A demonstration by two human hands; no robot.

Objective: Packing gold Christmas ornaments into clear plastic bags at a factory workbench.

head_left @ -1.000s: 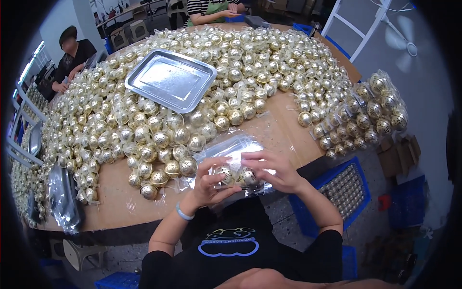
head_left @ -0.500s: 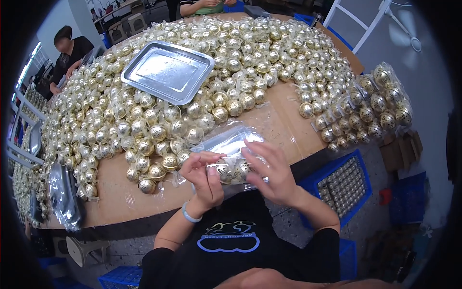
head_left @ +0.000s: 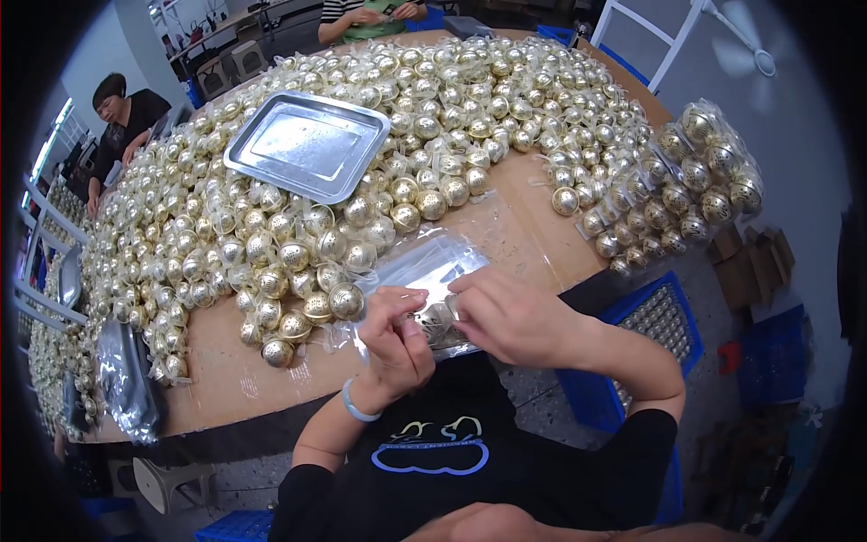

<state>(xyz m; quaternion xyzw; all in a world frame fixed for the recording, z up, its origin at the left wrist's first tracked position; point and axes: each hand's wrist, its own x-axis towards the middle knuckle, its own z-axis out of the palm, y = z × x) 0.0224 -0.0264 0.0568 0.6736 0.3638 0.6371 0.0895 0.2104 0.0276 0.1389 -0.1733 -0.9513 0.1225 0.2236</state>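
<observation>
My left hand (head_left: 400,341) and my right hand (head_left: 511,315) meet at the near edge of the wooden table (head_left: 533,221). Together they pinch a clear plastic bag (head_left: 424,275) with a few gold filigree balls inside, mostly hidden between my fingers. The bag's upper end lies on the table. A light blue band circles my left wrist. Just left of my hands lies a gold ball (head_left: 346,300) at the edge of a large heap of gold balls (head_left: 271,244).
A shiny metal tray (head_left: 307,144) rests on the heap. Filled clear bags of balls (head_left: 686,190) lie at the table's right edge. A blue crate (head_left: 659,316) stands below on the right. One person sits at far left, another at the top.
My hands and the bag drew slightly closer to me and lower along the table edge. My fingers have shifted on the bag; the view has tilted a little.
</observation>
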